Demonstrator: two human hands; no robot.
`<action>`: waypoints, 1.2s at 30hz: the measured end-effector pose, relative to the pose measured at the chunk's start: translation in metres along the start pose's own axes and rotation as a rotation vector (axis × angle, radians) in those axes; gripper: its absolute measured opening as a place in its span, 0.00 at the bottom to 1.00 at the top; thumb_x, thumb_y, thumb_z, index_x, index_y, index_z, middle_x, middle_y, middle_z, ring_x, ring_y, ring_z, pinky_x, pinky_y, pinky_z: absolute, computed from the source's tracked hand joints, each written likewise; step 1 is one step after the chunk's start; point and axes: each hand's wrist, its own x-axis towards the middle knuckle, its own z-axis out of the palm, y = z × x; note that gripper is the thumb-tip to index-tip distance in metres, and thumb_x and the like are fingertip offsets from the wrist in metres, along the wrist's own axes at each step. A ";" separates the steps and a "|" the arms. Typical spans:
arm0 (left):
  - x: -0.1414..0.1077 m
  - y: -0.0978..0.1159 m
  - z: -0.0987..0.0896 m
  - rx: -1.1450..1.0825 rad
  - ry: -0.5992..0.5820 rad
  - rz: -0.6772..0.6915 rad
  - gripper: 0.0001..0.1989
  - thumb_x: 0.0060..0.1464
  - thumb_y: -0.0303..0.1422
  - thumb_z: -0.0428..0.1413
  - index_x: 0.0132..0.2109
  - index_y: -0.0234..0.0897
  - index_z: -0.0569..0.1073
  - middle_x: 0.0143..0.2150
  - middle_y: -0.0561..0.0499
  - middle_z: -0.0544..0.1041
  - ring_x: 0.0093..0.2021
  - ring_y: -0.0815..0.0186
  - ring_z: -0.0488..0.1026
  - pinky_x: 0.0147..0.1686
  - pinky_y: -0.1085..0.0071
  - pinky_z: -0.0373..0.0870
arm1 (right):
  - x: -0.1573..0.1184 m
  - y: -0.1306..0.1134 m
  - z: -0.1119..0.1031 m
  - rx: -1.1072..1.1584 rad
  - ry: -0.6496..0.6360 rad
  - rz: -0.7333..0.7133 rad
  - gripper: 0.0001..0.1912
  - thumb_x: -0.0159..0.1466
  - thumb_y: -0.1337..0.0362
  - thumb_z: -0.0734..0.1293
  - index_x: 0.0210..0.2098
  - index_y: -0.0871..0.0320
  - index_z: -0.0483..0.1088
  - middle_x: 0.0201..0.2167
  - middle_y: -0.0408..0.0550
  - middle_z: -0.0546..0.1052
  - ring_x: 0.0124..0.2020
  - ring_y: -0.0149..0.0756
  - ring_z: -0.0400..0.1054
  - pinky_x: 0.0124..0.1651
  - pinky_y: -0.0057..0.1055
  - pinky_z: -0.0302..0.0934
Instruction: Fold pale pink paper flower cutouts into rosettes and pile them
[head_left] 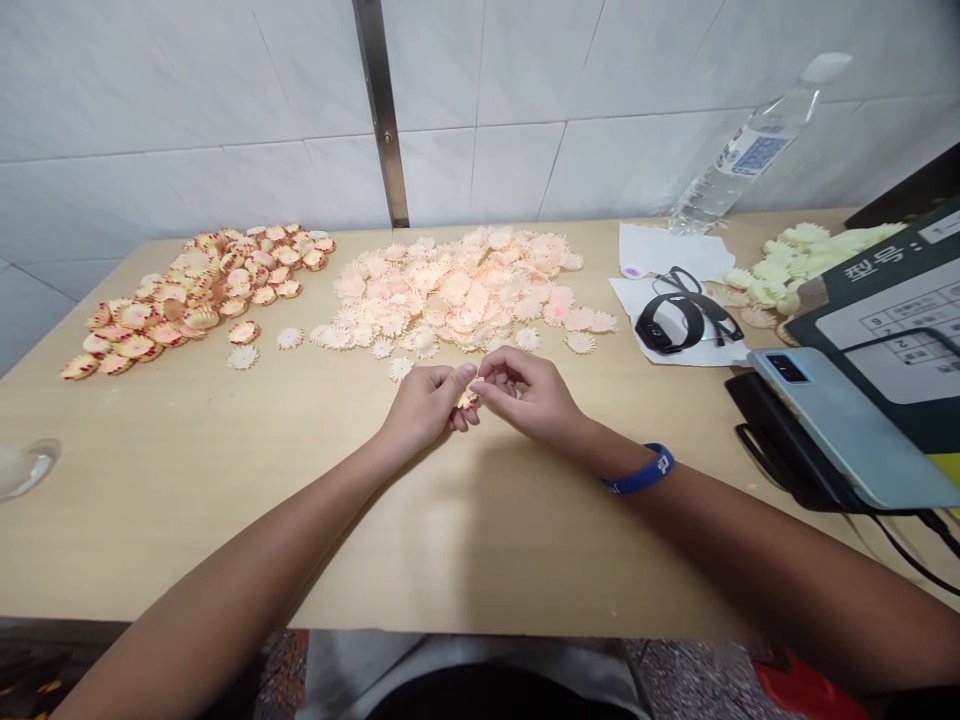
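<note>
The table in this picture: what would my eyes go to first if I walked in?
You would probably spot the two big heaps on the table: a heap of red-edged flower shapes at the left and a bigger heap of pale peach flower shapes beside it. Next, your eyes might drop to the front, where the left hand and right hand pinch a small flower piece between them. A blue wristband stands out on the right wrist.

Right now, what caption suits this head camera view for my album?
Left hand and right hand pinch a small flower cutout above a table, beside a red-edged heap and a pale heap.
</note>
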 end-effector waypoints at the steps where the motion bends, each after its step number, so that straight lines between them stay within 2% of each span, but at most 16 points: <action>1: 0.000 -0.001 0.001 -0.003 0.009 -0.003 0.27 0.53 0.55 0.56 0.28 0.31 0.73 0.22 0.47 0.75 0.20 0.69 0.71 0.21 0.75 0.66 | 0.000 0.000 0.000 -0.042 0.019 -0.048 0.05 0.63 0.63 0.67 0.33 0.57 0.68 0.26 0.42 0.68 0.24 0.28 0.58 0.28 0.28 0.55; 5: -0.001 -0.002 0.002 0.041 0.059 -0.026 0.30 0.52 0.57 0.56 0.27 0.30 0.74 0.21 0.46 0.76 0.20 0.68 0.72 0.22 0.74 0.68 | -0.001 -0.002 0.003 -0.170 0.065 -0.200 0.02 0.62 0.65 0.68 0.35 0.56 0.71 0.32 0.46 0.72 0.28 0.31 0.62 0.31 0.30 0.59; 9: 0.001 -0.002 0.000 0.066 0.046 -0.023 0.30 0.52 0.57 0.57 0.24 0.31 0.72 0.19 0.47 0.74 0.20 0.67 0.73 0.23 0.74 0.70 | -0.004 -0.002 0.006 -0.257 0.058 -0.138 0.08 0.58 0.63 0.73 0.36 0.56 0.72 0.35 0.47 0.73 0.30 0.32 0.65 0.32 0.31 0.62; 11: 0.002 -0.003 -0.001 0.011 0.011 -0.020 0.28 0.52 0.56 0.57 0.27 0.31 0.73 0.21 0.46 0.76 0.23 0.67 0.75 0.25 0.73 0.73 | -0.005 -0.002 0.007 -0.290 0.081 -0.121 0.10 0.58 0.63 0.73 0.39 0.56 0.73 0.37 0.48 0.74 0.33 0.34 0.67 0.34 0.32 0.63; 14: 0.005 -0.004 -0.005 -0.086 -0.070 -0.009 0.26 0.51 0.54 0.60 0.32 0.30 0.75 0.28 0.44 0.79 0.28 0.65 0.77 0.32 0.70 0.76 | -0.004 -0.001 0.006 -0.282 0.107 -0.143 0.07 0.62 0.64 0.70 0.40 0.56 0.74 0.38 0.50 0.74 0.37 0.36 0.69 0.35 0.32 0.65; 19: 0.007 -0.003 -0.010 -0.127 -0.158 0.025 0.23 0.50 0.49 0.63 0.38 0.31 0.75 0.34 0.44 0.79 0.33 0.65 0.78 0.38 0.68 0.77 | 0.000 0.000 0.004 -0.165 0.125 -0.003 0.03 0.61 0.64 0.70 0.35 0.56 0.75 0.37 0.48 0.75 0.32 0.32 0.69 0.31 0.29 0.64; 27: 0.004 0.001 -0.005 -0.027 -0.134 0.021 0.06 0.55 0.32 0.56 0.35 0.31 0.74 0.32 0.46 0.79 0.33 0.66 0.78 0.39 0.69 0.76 | 0.000 -0.003 0.008 -0.132 0.112 0.063 0.01 0.58 0.68 0.68 0.30 0.57 0.72 0.36 0.47 0.74 0.32 0.32 0.68 0.31 0.28 0.62; 31: 0.002 0.000 -0.004 0.083 -0.120 0.046 0.08 0.56 0.31 0.52 0.33 0.32 0.73 0.32 0.46 0.79 0.34 0.65 0.78 0.38 0.70 0.75 | 0.002 -0.004 0.006 -0.097 0.110 0.124 0.06 0.58 0.64 0.70 0.27 0.57 0.69 0.32 0.45 0.73 0.30 0.31 0.66 0.32 0.29 0.61; 36: -0.002 0.003 -0.006 0.150 -0.219 0.097 0.12 0.58 0.36 0.52 0.39 0.32 0.75 0.34 0.45 0.80 0.37 0.62 0.79 0.38 0.70 0.75 | 0.003 -0.004 0.001 -0.072 0.046 0.111 0.11 0.60 0.65 0.69 0.24 0.57 0.65 0.27 0.43 0.70 0.28 0.31 0.63 0.31 0.29 0.59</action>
